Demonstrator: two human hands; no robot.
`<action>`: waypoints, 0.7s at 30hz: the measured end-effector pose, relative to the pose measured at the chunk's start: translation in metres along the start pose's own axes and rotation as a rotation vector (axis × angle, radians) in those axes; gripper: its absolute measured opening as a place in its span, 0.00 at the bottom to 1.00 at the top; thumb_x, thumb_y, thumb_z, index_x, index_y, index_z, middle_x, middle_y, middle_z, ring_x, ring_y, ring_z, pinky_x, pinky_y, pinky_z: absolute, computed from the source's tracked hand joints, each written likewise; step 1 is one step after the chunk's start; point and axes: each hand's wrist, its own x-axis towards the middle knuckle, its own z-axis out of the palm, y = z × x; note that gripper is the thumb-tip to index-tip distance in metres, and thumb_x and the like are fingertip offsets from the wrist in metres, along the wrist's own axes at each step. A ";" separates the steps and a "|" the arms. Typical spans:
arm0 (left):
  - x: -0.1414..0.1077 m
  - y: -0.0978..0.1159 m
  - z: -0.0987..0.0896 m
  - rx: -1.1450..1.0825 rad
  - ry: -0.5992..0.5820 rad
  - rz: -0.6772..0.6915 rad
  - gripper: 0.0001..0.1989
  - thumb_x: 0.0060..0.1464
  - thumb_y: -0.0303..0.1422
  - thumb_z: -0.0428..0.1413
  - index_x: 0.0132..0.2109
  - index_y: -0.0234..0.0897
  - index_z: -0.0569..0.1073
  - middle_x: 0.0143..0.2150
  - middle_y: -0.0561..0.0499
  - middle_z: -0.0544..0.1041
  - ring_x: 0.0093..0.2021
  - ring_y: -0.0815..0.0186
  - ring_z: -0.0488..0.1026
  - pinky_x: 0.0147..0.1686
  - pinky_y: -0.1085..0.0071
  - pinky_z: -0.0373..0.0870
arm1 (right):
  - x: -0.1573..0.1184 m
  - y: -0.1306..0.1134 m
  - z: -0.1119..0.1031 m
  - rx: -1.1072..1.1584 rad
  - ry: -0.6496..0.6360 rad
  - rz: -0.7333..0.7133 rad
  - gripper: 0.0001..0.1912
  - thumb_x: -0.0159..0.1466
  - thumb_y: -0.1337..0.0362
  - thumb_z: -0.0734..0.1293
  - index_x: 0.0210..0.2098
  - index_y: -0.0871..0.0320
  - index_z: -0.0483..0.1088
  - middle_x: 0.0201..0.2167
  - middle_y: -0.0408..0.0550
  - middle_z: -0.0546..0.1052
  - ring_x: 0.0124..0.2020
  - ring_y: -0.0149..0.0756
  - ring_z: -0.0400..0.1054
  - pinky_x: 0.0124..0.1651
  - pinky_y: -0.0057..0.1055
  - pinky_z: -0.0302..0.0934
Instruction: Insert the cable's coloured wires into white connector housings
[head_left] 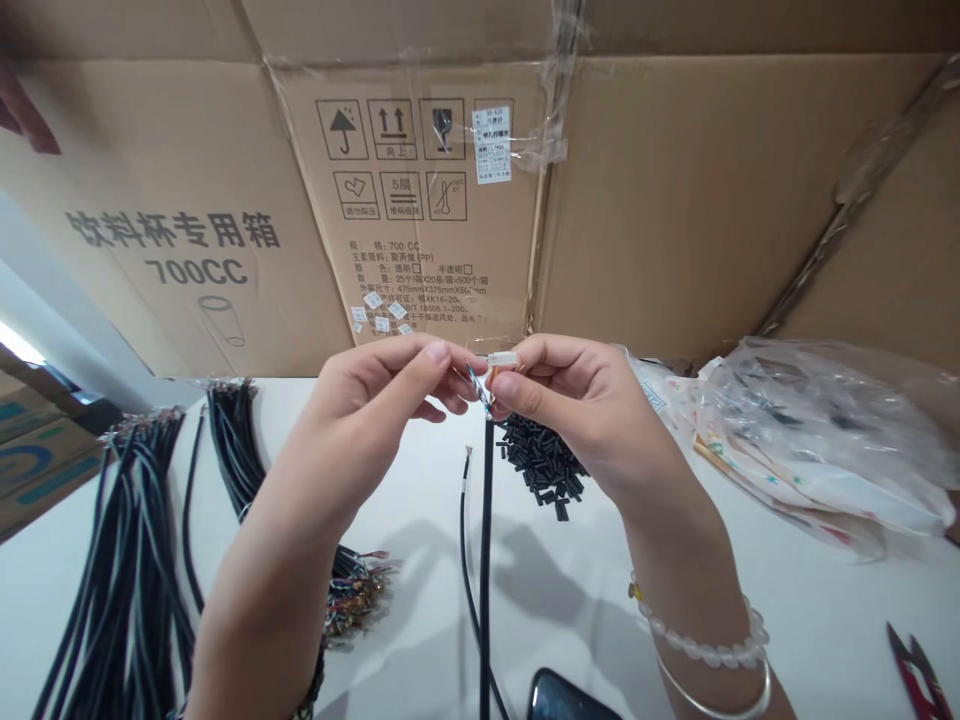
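My left hand (375,400) and my right hand (581,400) meet above the table, close to the cardboard. Between my right thumb and forefinger is a small white plastic connector (502,358), with orange wire beside it. My left fingers are pinched together at a thin blue-and-white wire (477,382); their tips are partly hidden. These wires come out of the stripped upper end of a black cable (486,560), which hangs straight down toward me. Behind it lies a second, thinner black cable (463,520) with a bare-wire tip.
Short black tubes (544,460) lie heaped beyond my right wrist. Bundles of black cables (127,570) fill the left, with colored wire ends (360,595) by my left forearm. Plastic bags (825,440), red-handled snips (919,670) and a black phone-like object (566,698) lie rightward. Cardboard (420,240) walls the back.
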 end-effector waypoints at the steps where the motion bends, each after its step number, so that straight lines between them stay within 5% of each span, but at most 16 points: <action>1: 0.000 0.001 0.000 -0.012 0.010 0.002 0.09 0.60 0.35 0.57 0.35 0.41 0.82 0.31 0.53 0.79 0.34 0.67 0.74 0.35 0.74 0.69 | 0.000 0.000 0.000 0.003 0.001 0.000 0.08 0.52 0.74 0.78 0.27 0.59 0.78 0.25 0.37 0.78 0.28 0.19 0.71 0.35 0.12 0.68; 21: 0.006 -0.003 -0.003 -0.082 -0.127 0.088 0.05 0.58 0.30 0.60 0.33 0.40 0.79 0.29 0.55 0.77 0.30 0.73 0.70 0.30 0.81 0.68 | -0.001 0.003 0.003 -0.014 -0.042 -0.037 0.06 0.59 0.63 0.76 0.29 0.56 0.76 0.26 0.39 0.76 0.31 0.25 0.71 0.39 0.23 0.69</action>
